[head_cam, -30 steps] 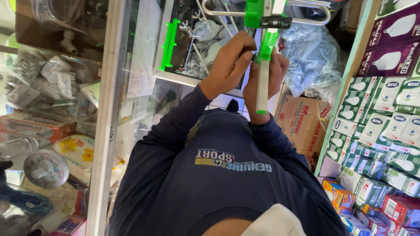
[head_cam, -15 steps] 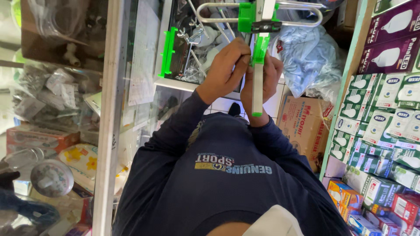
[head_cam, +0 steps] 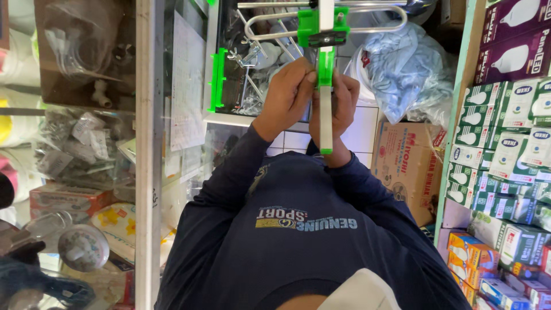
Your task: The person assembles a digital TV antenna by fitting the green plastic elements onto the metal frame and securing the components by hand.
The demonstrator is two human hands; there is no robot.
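Glass-fronted cabinet w/ bagged fittings sits far left; just right of it, at frame centre, left hand has its fingers curled and pressed on the green clip of an antenna, held up in front of the person. Right hand wraps the white boom below it, closed around it. Looks light but awkward, thin alu rods prob. bend easily, so grip boom/clip, not rods; bulb boxes stacked far right.

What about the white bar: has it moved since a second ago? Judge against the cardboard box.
Yes, slightly: the white bar has shifted left, away from the cardboard box.
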